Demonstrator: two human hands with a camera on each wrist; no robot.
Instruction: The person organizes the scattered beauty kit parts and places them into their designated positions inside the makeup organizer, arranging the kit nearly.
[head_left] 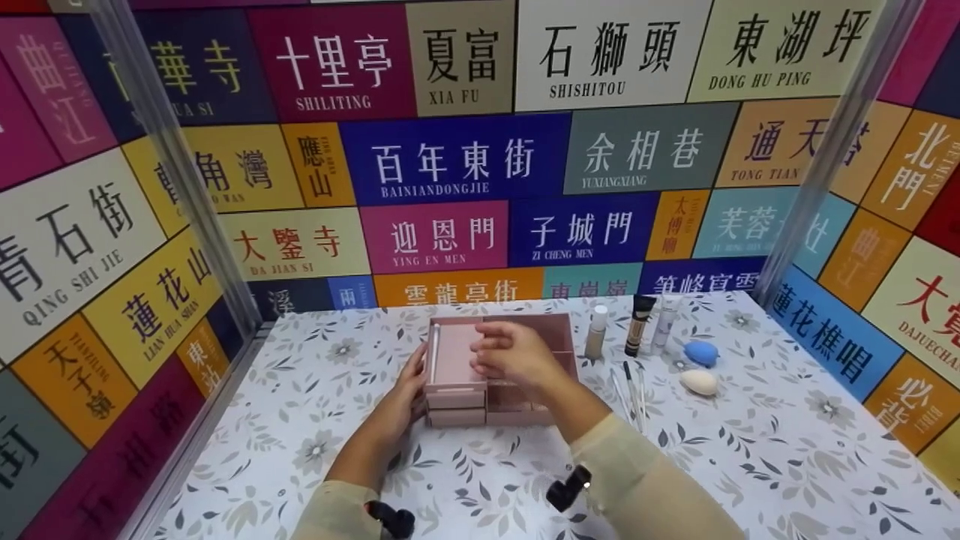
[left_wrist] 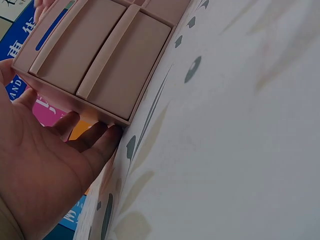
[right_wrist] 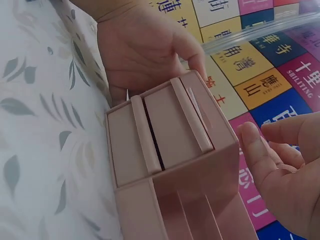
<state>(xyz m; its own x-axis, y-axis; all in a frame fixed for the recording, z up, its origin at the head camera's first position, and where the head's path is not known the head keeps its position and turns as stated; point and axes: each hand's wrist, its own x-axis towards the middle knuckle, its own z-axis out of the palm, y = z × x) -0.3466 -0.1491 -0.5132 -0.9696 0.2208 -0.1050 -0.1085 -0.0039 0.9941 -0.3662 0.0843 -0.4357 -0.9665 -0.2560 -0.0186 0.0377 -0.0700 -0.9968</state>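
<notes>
A pink desktop organizer (head_left: pixel 456 352) stands on the table, with two stacked drawers (right_wrist: pixel 170 125) at its left and open compartments (head_left: pixel 551 330) at its right. A slim pale strip shows along the left of its top. My left hand (left_wrist: pixel 55 145) lies against the organizer's left side, fingers spread on the wall and thumb near the top edge. Above the top, my right hand (head_left: pixel 517 356) hovers with loosely bent fingers. Its thumb (right_wrist: pixel 250 140) and fingers are close to the organizer's upper edge, and nothing shows between them.
Right of the organizer stand a small bottle (head_left: pixel 596 332), a black-capped tube (head_left: pixel 638 326) and a pale clear bottle (head_left: pixel 664 328). Several slim tools (head_left: pixel 636 394), a blue sponge (head_left: pixel 700 352) and a cream sponge (head_left: pixel 699 382) lie nearby. Sign-printed walls enclose the flowered tabletop (head_left: pixel 315 442).
</notes>
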